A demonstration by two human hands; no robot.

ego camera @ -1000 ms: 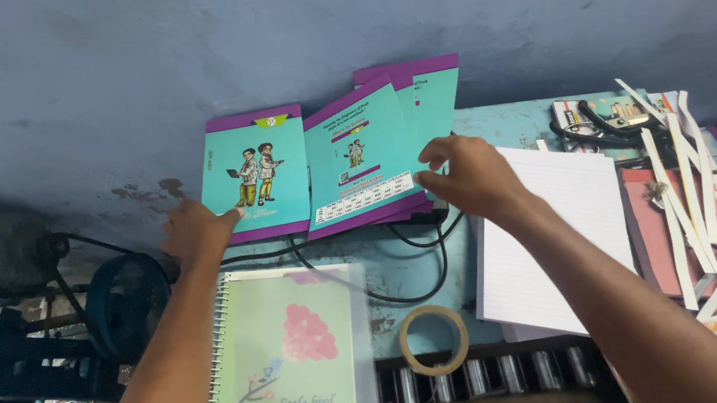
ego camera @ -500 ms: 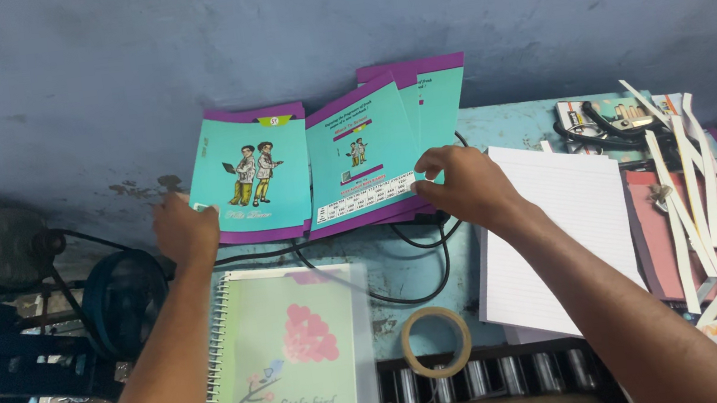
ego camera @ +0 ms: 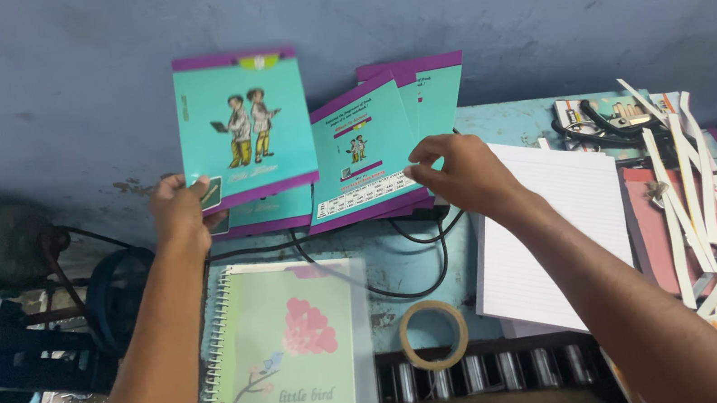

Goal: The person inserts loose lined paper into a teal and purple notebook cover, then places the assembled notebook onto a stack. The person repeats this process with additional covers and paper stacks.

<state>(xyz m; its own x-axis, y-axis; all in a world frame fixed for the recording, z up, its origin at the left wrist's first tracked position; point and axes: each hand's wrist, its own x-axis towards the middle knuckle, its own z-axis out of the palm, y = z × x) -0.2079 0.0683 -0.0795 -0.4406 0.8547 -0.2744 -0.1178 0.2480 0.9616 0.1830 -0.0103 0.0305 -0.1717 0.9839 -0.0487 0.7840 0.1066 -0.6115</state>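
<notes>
Left fingers (ego camera: 184,188) pinching teal booklet (ego camera: 244,124) bottom corner, right hand (ego camera: 455,171) on leaning booklets (ego camera: 372,159)

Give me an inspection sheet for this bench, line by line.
Surface: worn blue table, scuffed.
Job's things: teal cover with purple edge lifted in the left hand; more teal covers fanned against the wall under the right hand.
Clutter: spiral notebook, tape roll, lined paper stack, white paper strips.
Hands: left fingers pinch the cover's lower corner; right rests on the fanned covers.
Cables: black cable loops across the table.
Surroundings: blue wall; dark machinery at left.
</notes>
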